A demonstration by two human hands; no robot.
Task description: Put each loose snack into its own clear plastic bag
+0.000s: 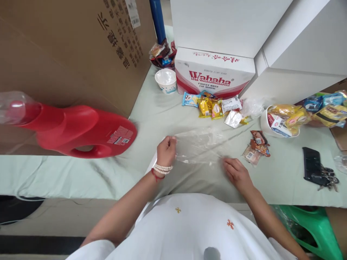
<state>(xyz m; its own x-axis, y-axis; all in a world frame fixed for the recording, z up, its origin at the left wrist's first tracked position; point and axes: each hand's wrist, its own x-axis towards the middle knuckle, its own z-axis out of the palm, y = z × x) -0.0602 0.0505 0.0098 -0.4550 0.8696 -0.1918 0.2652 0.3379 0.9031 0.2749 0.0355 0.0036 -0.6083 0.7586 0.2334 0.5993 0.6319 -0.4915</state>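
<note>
A clear plastic bag (199,144) is stretched sideways just above the pale green cloth. My left hand (166,151), with beads and a red cord at the wrist, pinches the bag's left end. At the bag's lower right corner is my right hand (237,173), its fingers curled together at the edge of the film. Several small packaged snacks (214,107) lie beyond the bag. To the right of my right hand are a few brown and clear snack packets (257,146).
A big red jug (89,126) lies at left by a cardboard box (67,54). Behind are a Wahaha carton (214,74) and a paper cup (166,81). At right stand a white bowl (282,131) of snacks, a black phone (311,162) and keys (329,177).
</note>
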